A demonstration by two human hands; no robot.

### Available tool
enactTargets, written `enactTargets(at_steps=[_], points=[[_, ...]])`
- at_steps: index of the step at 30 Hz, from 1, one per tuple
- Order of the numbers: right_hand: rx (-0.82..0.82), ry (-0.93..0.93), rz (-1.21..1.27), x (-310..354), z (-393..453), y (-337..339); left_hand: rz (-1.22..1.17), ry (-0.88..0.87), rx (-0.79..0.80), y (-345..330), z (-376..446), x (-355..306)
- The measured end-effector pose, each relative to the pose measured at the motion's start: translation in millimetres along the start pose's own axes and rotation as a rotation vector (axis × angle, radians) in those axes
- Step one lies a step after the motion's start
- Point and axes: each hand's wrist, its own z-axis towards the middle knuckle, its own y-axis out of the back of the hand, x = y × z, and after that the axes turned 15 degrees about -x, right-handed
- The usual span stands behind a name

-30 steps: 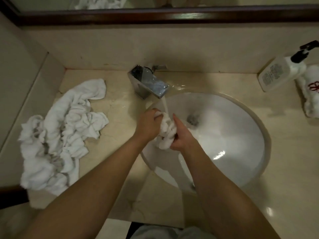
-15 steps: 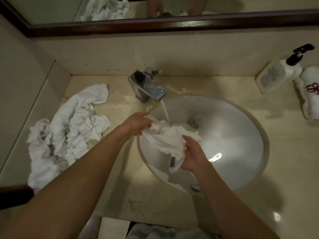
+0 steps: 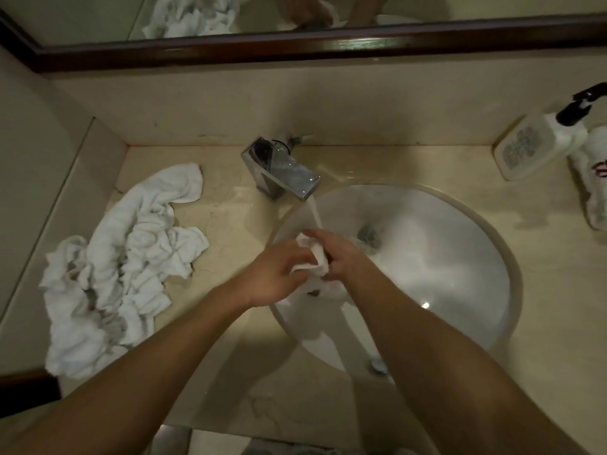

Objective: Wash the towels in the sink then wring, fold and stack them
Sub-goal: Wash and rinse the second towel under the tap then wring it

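A small white towel [image 3: 313, 261] is bunched between both hands over the left side of the white sink [image 3: 460, 257]. My left hand [image 3: 279, 274] grips it from the left, my right hand [image 3: 341, 254] from the right, knuckles nearly touching. Water runs from the chrome tap [image 3: 279, 172] onto the towel and my right hand. A heap of several crumpled white towels [image 3: 121, 267] lies on the beige counter to the left of the sink.
A white pump bottle [image 3: 538, 146] leans against the back wall at the far right, next to a rolled white cloth with red stitching [image 3: 594, 185]. A dark-framed mirror [image 3: 295, 44] runs along the top. The counter's front edge [image 3: 203, 425] is near my body.
Half a second ago the towel was spread open between my parted hands. My hands have come together and bunched it into a tight wad under the running water.
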Motion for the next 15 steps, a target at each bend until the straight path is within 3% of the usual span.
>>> enactTargets(at_steps=[3,5,8,10,12,14,15], points=[[-0.087,0.241,-0.253,35,2,-16,-0.642,0.540,0.042,-3,-1,9],[-0.087,0.446,-0.411,55,10,-23,-0.949,0.727,-0.034,-9,5,15],[-0.062,0.685,-0.559,59,12,-14,-1.035,1.025,-0.208,-30,22,23],[0.040,0.731,-0.571,56,0,-4,-1.001,1.106,-0.200,-46,35,20],[0.156,0.732,-0.535,57,-15,2,-1.271,1.078,-0.179,-62,45,12],[0.129,0.728,-0.512,60,-33,11,-1.663,0.999,-0.224,-73,56,8],[0.113,0.736,-0.530,59,-41,18,-1.738,0.992,-0.306,-74,63,3]])
